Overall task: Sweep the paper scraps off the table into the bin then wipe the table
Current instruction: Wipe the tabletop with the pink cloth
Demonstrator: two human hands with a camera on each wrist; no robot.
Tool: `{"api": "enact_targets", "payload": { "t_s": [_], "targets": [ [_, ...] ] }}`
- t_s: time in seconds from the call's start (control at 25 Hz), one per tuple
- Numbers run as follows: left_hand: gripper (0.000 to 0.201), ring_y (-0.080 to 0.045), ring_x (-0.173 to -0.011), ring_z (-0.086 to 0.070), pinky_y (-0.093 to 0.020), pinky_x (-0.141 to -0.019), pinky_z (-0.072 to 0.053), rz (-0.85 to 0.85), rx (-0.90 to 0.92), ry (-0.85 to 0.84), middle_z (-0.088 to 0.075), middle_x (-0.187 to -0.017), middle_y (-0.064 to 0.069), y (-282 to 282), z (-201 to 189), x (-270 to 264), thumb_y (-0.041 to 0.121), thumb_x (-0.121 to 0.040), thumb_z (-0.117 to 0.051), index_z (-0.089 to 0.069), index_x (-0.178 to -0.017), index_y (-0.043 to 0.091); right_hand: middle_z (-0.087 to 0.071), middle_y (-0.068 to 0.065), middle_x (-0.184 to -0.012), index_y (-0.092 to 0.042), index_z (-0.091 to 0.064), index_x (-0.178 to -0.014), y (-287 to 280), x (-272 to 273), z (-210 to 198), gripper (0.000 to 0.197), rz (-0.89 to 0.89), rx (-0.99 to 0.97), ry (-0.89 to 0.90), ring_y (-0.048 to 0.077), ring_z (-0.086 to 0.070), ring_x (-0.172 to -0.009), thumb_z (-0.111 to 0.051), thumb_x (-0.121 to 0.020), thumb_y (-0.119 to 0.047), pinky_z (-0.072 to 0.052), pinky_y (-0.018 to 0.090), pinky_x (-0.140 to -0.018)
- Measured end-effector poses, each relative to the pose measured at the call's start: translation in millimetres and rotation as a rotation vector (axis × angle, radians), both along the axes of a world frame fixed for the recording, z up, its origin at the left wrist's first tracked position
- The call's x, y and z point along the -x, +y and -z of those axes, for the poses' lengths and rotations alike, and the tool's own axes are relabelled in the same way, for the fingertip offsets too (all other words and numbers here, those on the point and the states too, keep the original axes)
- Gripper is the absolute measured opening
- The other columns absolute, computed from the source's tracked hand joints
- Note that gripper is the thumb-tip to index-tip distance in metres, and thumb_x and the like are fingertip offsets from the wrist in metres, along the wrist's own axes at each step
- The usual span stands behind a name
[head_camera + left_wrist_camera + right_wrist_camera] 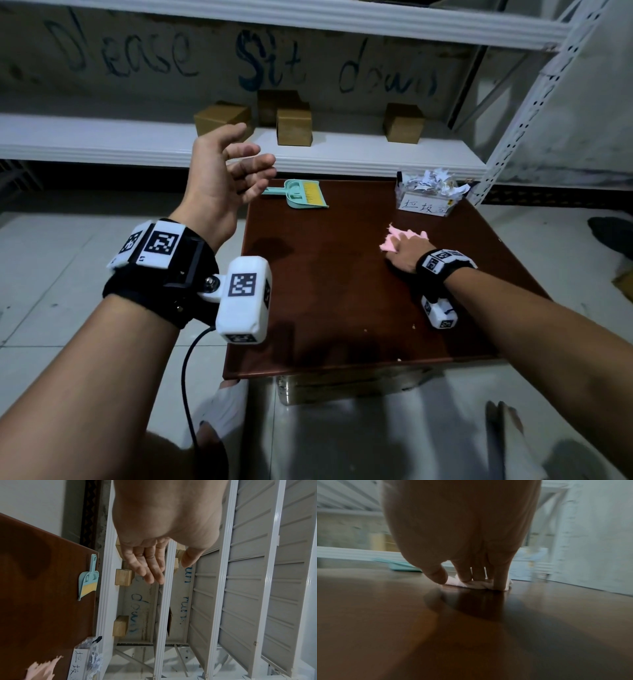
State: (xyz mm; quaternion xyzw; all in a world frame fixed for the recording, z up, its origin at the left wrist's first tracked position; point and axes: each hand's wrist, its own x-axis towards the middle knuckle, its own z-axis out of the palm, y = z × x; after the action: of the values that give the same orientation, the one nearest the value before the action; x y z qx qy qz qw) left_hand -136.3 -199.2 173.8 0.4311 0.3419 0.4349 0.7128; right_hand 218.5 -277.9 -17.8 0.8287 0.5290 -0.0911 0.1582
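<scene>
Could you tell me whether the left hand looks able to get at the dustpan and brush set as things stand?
Probably yes: the left hand is open, raised and holds nothing, and the dustpan and brush set lies uncovered at the table's far edge.

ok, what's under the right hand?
A pink cloth lies flat on the table, pressed down by the right hand. Its far edge sticks out past the fingers; the part under the hand is hidden.

Your right hand (404, 255) is pressing a pink cloth (402, 237) flat on the brown table (329, 274), near the clear bin (426, 198) holding paper scraps (433, 180). Your left hand (219, 181) is hovering empty, fingers relaxed, beside the teal dustpan (301, 195).
</scene>
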Motion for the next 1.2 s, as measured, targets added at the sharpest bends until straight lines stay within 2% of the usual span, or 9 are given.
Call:
{"api": "enact_targets", "payload": {
  "t_s": [0.24,0.48,0.68,0.84,0.96,1.08,1.2],
  "targets": [
    [0.031,-0.019,-0.079,-0.069,-0.028,-0.077,-0.052,0.017,0.006,0.022,-0.075,-0.088,-0.007,-0.8,1.8,-5.0,0.04,-0.087,-0.062,-0.062,-0.1,0.012,0.0,-0.004,-0.175,-0.038,-0.032,-0.161,-37.2,-72.4,6.0,0.053,0.095,0.05,0.001,0.035,-0.017,-0.159,-0.026,-0.109,-0.049,-0.013,0.059,-0.126],
    [0.027,-0.018,-0.076,-0.067,-0.025,-0.071,-0.052,0.012,0.008,0.04,-0.074,-0.087,-0.008,-0.4,2.4,-7.8,0.039,-0.087,-0.062,-0.061,-0.094,0.013,0.005,-0.005,-0.175,-0.041,-0.026,-0.162,-75.9,-127.6,9.3,0.055,0.236,0.084,-0.016,0.032,-0.016,-0.159,-0.026,-0.108,-0.053,-0.011,0.058,-0.127],
    [0.027,-0.019,-0.075,-0.068,-0.026,-0.073,-0.051,0.015,0.009,0.055,-0.074,-0.087,-0.008,-0.2,2.6,-12.1,0.039,-0.087,-0.062,-0.062,-0.093,0.013,0.005,-0.005,-0.175,-0.041,-0.025,-0.163,-106.2,-167.8,12.8,0.055,0.339,0.074,-0.005,0.028,-0.014,-0.16,-0.016,-0.109,-0.053,-0.011,0.058,-0.128],
    [0.027,-0.019,-0.072,-0.067,-0.027,-0.075,-0.05,0.018,0.01,0.062,-0.074,-0.086,-0.008,-1.8,2.0,-15.3,0.039,-0.088,-0.061,-0.061,-0.095,0.012,0.006,-0.005,-0.175,-0.037,-0.019,-0.165,-107.8,-181.8,12.2,0.059,0.429,0.066,0.018,0.027,-0.013,-0.16,-0.013,-0.109,-0.055,-0.009,0.059,-0.128],
    [0.027,-0.019,-0.072,-0.067,-0.026,-0.072,-0.05,0.022,0.01,0.059,-0.074,-0.085,-0.009,-1.2,1.5,-16.4,0.038,-0.089,-0.061,-0.061,-0.095,0.012,0.004,0.0,-0.175,-0.032,-0.017,-0.166,-96.9,-174.2,6.3,0.059,0.46,0.085,0.008,0.027,-0.01,-0.161,-0.013,-0.111,-0.052,-0.01,0.059,-0.128],
    [0.028,-0.019,-0.073,-0.067,-0.026,-0.072,-0.051,0.011,0.01,0.055,-0.074,-0.086,-0.009,-0.4,0.1,-17.3,0.038,-0.089,-0.06,-0.061,-0.097,0.011,0.001,0.006,-0.175,-0.026,-0.019,-0.166,-81.1,-168.1,4.9,0.056,0.414,0.108,-0.025,0.026,-0.005,-0.161,-0.013,-0.113,-0.044,-0.009,0.061,-0.127],
    [0.028,-0.018,-0.074,-0.067,-0.028,-0.076,-0.051,0.008,0.004,0.053,-0.074,-0.086,-0.008,1.2,-3.4,-17.8,0.038,-0.089,-0.06,-0.061,-0.098,0.011,0.001,0.003,-0.175,-0.033,-0.028,-0.163,-67.4,-169.7,8.0,0.054,0.311,0.066,-0.04,0.03,-0.012,-0.161,-0.013,-0.112,-0.043,-0.01,0.062,-0.126]
  ]
}}
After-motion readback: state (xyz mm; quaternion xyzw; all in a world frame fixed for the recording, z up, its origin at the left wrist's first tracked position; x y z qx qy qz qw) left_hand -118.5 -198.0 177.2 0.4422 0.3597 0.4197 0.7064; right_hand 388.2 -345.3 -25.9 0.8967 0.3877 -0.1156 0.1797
